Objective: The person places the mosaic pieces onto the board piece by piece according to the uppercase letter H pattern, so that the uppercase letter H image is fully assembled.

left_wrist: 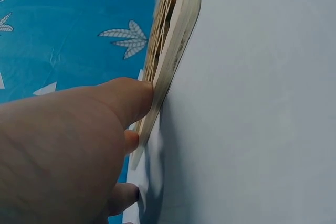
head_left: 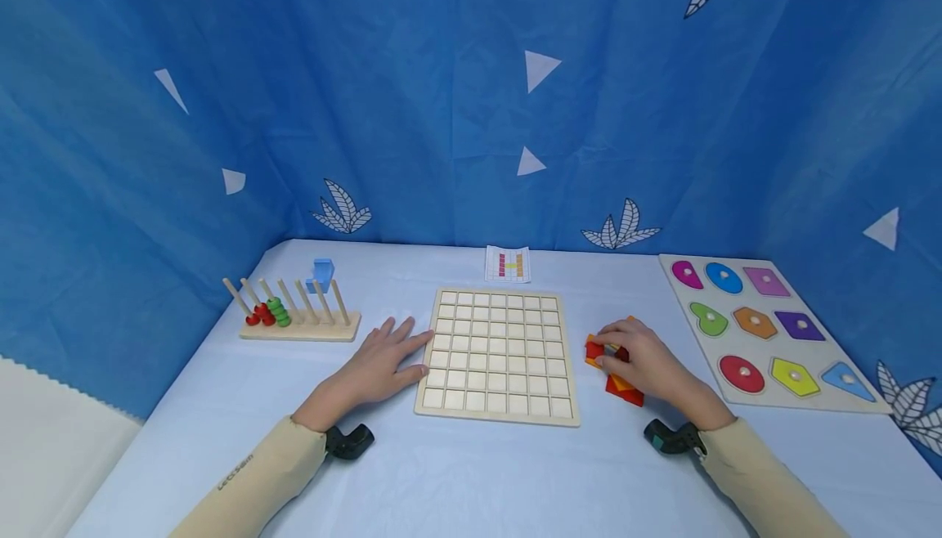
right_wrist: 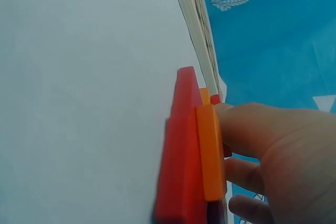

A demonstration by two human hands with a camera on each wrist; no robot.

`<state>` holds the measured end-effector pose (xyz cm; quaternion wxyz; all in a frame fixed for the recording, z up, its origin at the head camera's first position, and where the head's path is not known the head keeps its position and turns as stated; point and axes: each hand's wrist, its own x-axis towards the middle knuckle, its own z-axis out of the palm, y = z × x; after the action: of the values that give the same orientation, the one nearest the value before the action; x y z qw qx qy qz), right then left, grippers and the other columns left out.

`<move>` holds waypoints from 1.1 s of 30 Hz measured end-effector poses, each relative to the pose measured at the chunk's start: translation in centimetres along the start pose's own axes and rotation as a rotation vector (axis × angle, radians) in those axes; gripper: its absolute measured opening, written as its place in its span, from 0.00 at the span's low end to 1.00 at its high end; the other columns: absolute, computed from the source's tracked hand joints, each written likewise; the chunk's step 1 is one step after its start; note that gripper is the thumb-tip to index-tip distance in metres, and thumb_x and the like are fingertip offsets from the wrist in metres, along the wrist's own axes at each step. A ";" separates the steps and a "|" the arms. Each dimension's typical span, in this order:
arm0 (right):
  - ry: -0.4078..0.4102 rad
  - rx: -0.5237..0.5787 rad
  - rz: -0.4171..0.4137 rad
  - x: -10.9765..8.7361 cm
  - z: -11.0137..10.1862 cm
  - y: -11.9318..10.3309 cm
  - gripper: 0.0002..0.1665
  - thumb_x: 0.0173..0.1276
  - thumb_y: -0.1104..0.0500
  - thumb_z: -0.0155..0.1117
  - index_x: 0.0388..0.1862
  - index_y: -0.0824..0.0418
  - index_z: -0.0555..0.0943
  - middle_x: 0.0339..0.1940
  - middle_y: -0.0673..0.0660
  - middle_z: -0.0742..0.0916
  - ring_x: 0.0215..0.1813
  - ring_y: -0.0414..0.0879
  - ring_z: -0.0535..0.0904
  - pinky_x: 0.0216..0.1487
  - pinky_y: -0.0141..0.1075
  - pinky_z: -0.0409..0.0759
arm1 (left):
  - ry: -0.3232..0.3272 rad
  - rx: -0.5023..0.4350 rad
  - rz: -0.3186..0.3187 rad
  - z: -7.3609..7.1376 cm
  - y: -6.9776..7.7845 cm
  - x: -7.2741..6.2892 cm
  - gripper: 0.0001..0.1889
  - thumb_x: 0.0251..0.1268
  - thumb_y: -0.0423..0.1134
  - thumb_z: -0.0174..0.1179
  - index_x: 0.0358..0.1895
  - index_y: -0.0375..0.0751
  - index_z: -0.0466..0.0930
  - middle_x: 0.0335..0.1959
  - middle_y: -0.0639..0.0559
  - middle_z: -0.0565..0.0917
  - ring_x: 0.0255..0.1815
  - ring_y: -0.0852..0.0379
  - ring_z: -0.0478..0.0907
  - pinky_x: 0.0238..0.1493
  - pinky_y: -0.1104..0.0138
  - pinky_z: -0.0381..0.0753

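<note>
A square wooden grid board (head_left: 497, 418) lies flat on the table. My left hand (head_left: 384, 364) is spread beside it, with straight fingers touching its left edge; in the left wrist view the thumb (left_wrist: 128, 98) meets the board's side (left_wrist: 176, 51). To the right of the board, my right hand (head_left: 639, 356) is over a loose pile of red and orange square tiles. It pinches a red tile (right_wrist: 227, 151), partly hidden behind the thumb. Around it lie an orange tile (right_wrist: 211, 153) and red tiles (right_wrist: 181, 166); the hand covers part of the pile.
Behind the board lies a printed pattern card (head_left: 508, 265). At the left stands a peg stand (head_left: 298, 331) with red and green beads, a blue block (head_left: 320, 275) behind it. A shape puzzle board (head_left: 751, 342) with knobbed pieces lies at the right. Blue cloth hangs behind.
</note>
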<state>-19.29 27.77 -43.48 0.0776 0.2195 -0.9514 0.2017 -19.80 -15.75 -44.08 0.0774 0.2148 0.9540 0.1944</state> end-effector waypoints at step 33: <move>0.006 -0.033 0.008 0.0 -0.3 0.0 0.17 0.62 0.62 0.76 0.50 0.61 0.89 0.41 0.53 0.88 0.45 0.47 0.78 0.45 0.42 0.84 | 0.008 -0.007 -0.010 -0.1 0.2 -0.2 0.32 0.74 0.53 0.57 0.78 0.51 0.66 0.82 0.35 0.58 0.83 0.26 0.46 0.78 0.32 0.48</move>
<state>-19.26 27.88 -43.24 0.0833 0.2140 -0.9552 0.1869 -19.52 -15.67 -43.88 0.0756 0.2088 0.9547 0.1982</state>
